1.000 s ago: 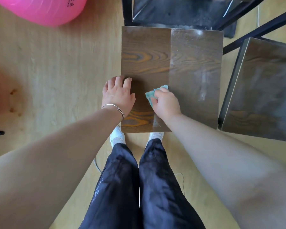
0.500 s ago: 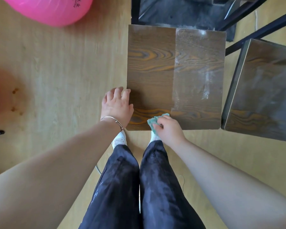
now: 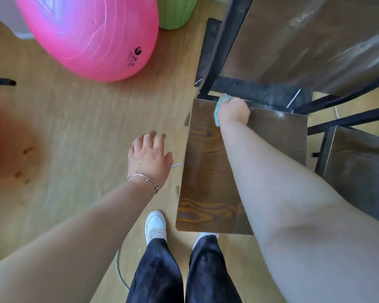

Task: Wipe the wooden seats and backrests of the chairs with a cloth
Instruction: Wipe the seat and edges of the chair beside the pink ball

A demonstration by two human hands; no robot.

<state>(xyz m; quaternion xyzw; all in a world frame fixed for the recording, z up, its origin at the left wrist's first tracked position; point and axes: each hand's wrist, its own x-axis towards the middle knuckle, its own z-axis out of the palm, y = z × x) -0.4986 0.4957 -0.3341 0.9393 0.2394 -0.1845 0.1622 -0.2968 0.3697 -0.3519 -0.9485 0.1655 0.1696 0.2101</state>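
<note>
**While the cloth works the seat's far edge, most of the job stands open**

Head view. As the right hand point(image 3: 234, 111) grips the cloth point(image 3: 219, 106), fingers curled round it, it presses the cloth onto the seat point(image 3: 206, 171) at the far edge, near the far left corner. The left hand point(image 3: 149, 158) hangs just beside the seat's left edge, over the floor point(image 3: 74, 127). Its fingers are spread and loose, holding and touching nothing. A bracelet point(image 3: 142, 179) sits on that wrist.

Seat condition: the left strip shows dark, vivid grain, while the part right of the forearm point(image 3: 271, 182) looks duller and greyer. Judgement: left strip likely wiped, right part outstanding.

A second seat point(image 3: 359, 176) stands just to the right, hazy and dull; it is judged not yet wiped. Beyond the seat rises a brown panel point(image 3: 304, 40) in a black frame, carrying pale smears. Whether it is a backrest or a table top cannot be told.

Overall judgement: early stage, with one seat partly done and the other seat and the backrests left.

Also present, well apart from the chairs: a pink ball point(image 3: 85, 36) and a green tub point(image 3: 175, 12).
</note>
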